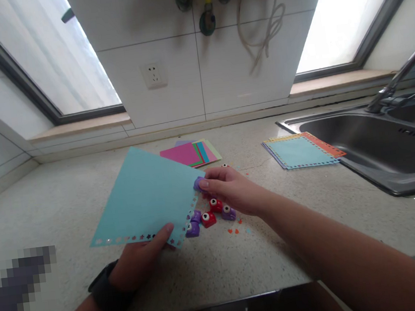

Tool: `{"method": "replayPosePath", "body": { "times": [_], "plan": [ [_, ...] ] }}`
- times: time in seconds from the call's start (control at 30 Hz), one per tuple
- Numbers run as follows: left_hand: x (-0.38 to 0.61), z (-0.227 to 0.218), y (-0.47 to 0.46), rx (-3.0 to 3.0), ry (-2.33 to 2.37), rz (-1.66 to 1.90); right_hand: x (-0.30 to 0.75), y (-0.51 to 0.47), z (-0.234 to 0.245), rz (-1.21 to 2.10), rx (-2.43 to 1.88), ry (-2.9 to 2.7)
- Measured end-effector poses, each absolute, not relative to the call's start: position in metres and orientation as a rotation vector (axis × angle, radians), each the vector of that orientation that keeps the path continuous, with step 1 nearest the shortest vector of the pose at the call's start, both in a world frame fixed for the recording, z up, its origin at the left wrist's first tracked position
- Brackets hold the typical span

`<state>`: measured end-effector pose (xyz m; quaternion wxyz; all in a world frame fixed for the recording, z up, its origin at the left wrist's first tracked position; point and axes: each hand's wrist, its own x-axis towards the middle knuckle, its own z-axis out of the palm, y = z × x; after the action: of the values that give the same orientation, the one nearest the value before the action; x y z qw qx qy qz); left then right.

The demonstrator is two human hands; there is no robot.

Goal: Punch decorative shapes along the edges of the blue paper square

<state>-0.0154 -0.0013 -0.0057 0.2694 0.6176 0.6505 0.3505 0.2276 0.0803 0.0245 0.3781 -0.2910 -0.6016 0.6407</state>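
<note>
My left hand [147, 252] grips a light blue sheet of paper [148, 192] by its near edge, thumb on top and fingers beneath. Small shaped holes run along the sheet's near edge and part of its right edge. My right hand [228, 188] is closed around a purple craft punch [198, 184], which sits on the sheet's right edge near the far corner. Below that hand, several red and purple punches lie on the counter, among them a red punch [209, 219] and a purple punch [228, 213]. The left fingertips are hidden under the paper.
Behind the blue sheet lies a stack of coloured paper [179, 154]. Sheets with punched borders [293, 153] rest beside the steel sink [365, 157] on the right. Tiny paper cut-outs [236, 231] are scattered near the punches. A tiled wall with a socket [153, 75] stands behind the counter.
</note>
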Motion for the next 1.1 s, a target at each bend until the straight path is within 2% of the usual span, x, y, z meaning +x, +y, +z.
{"method": "replayPosePath", "body": {
  "times": [0.23,0.57,1.1],
  "plan": [
    [-0.01,0.003,-0.003,1.457,1.624,0.957,0.224,0.081,0.018,1.647,-0.782,-1.514],
    [-0.016,-0.002,-0.003,1.462,1.544,0.796,0.218,0.076,0.018,1.816,-0.793,-1.421],
    [-0.014,0.0,-0.004,1.481,1.537,0.809,0.216,0.076,0.019,1.787,-0.742,-1.421]
  ]
}}
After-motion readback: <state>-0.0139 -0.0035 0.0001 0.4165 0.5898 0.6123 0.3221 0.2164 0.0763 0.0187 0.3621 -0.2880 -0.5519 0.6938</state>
